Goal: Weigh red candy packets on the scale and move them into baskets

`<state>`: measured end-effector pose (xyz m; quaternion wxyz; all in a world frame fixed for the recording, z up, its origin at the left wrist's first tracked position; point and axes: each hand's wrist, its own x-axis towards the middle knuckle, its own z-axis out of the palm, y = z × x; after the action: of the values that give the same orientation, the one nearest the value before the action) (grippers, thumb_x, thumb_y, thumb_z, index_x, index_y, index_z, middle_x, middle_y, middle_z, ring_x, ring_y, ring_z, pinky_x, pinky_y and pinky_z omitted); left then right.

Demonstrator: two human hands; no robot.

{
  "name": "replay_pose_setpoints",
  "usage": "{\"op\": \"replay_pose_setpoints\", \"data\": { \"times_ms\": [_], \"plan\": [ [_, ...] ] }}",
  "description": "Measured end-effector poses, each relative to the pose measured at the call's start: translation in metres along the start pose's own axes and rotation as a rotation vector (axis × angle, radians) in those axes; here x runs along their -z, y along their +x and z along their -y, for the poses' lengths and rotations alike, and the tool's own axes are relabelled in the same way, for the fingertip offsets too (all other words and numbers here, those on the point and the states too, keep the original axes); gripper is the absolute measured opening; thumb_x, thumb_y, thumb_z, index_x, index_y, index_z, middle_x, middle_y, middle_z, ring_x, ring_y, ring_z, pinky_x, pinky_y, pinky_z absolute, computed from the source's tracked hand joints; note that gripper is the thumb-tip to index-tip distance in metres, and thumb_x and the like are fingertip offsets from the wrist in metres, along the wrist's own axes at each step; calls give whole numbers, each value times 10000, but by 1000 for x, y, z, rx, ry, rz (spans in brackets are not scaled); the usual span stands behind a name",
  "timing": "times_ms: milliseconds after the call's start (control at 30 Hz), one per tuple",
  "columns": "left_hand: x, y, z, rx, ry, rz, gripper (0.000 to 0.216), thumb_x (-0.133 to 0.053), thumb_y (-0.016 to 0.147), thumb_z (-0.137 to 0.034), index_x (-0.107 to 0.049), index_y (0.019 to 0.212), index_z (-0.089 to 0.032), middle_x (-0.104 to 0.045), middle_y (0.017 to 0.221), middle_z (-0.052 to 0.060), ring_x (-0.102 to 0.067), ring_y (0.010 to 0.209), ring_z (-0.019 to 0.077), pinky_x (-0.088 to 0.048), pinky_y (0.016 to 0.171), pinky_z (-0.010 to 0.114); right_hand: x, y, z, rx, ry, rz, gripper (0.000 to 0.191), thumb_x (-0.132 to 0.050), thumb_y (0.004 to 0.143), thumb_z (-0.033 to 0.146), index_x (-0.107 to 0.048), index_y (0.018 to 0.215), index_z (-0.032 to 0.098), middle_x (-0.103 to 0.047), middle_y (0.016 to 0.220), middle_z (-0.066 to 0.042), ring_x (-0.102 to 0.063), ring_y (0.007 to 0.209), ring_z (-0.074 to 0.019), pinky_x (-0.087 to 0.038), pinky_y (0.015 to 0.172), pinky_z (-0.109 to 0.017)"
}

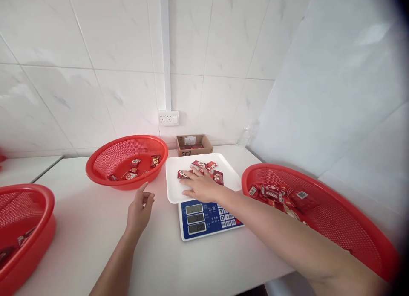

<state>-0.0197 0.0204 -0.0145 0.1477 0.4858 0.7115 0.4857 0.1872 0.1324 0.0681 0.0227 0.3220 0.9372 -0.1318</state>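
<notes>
My right hand (200, 186) lies flat, fingers spread, on the white tray (179, 192) of a blue-faced scale (207, 219), its fingertips on several red snack packets (204, 166). My left hand (139, 208) hovers over the white table (96, 227) near the rim of a red basket (96, 166). Its index finger points out and the other fingers are curled. It holds nothing.
The red basket at the back holds a few red packets. A second red basket (351, 210) at the right holds several packets, a third red basket (32, 227) sits at the left edge. A small cardboard box (194, 145) and a wall socket (168, 117) are behind the scale.
</notes>
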Motion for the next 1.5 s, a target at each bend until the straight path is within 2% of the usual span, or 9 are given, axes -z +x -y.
{"op": "replay_pose_setpoints", "data": {
  "times_ms": [167, 333, 533, 700, 833, 967, 1133, 1233, 1500],
  "plan": [
    [1, 0, 0, 1, 5, -9, 486, -447, 818, -421, -413, 1266, -235, -649, 860, 17, -649, 765, 182, -470, 634, 294, 2, -4, -8, -45, 51, -60, 493, -366, 869, 531, -524, 1259, 276, -398, 1423, -81, -161, 1356, -333, -67, 1021, -646],
    [0, 0, 0, -9, 15, -17, 497, -451, 814, -427, -411, 1271, -236, -649, 861, 18, -652, 757, 182, -477, 624, 291, 31, -45, -24, -21, 274, -249, 460, -329, 901, 467, -537, 1246, 245, -539, 1300, -64, -441, 1213, -252, -317, 1014, -434],
    [1, 1, 0, -13, 48, -30, 510, -451, 795, -437, -423, 1261, -232, -666, 856, 20, -663, 752, 188, -489, 645, 298, 46, -129, -96, -461, 308, -378, 429, -412, 859, 446, -530, 1223, 254, -551, 1290, -43, -490, 1175, -250, -386, 981, -383],
    [0, 4, -1, -2, 73, -41, 553, -476, 759, -459, -418, 1267, -247, -672, 880, 29, -672, 788, 209, -493, 617, 288, 11, -208, -162, -670, 276, -72, 321, -558, 751, 378, -638, 1037, 253, -668, 1097, -64, -579, 1044, -303, -436, 901, -408],
    [-2, 6, -5, 31, 157, -29, 546, -458, 772, -447, -399, 1286, -271, -678, 885, 20, -666, 843, 224, -496, 670, 321, -16, -253, -180, -682, 368, 55, 388, -651, 657, 350, -637, 1034, 259, -685, 1043, -52, -596, 997, -308, -460, 844, -381],
    [-2, 6, -7, 48, 217, -5, 536, -445, 788, -463, -398, 1286, -269, -688, 884, 26, -657, 876, 249, -495, 698, 371, -27, -261, -178, -711, 375, 20, 557, -648, 631, 266, -535, 1175, 226, -637, 1137, -61, -577, 1029, -290, -453, 835, -354],
    [-1, 11, -1, 76, 258, 17, 549, -461, 784, -464, -387, 1295, -276, -694, 865, 27, -655, 862, 256, -500, 736, 409, -19, -247, -165, -661, 385, 27, 258, -608, 679, 256, -578, 932, 217, -665, 946, -37, -612, 872, -248, -464, 725, -312],
    [0, 12, 0, 72, 260, 11, 536, -461, 789, -460, -398, 1286, -270, -695, 863, 26, -656, 864, 255, -501, 737, 409, -10, -242, -158, -627, 450, -24, 300, -622, 706, 338, -577, 975, 212, -658, 990, -46, -602, 917, -254, -463, 771, -325],
    [1, 8, -6, 61, 242, 8, 520, -450, 802, -461, -402, 1282, -265, -693, 878, 31, -653, 888, 262, -491, 717, 396, -4, -239, -152, -717, 1059, -320, 389, -640, 741, 353, -565, 1108, 248, -561, 1254, -63, -507, 1164, -253, -416, 956, -382]
  ]
}}
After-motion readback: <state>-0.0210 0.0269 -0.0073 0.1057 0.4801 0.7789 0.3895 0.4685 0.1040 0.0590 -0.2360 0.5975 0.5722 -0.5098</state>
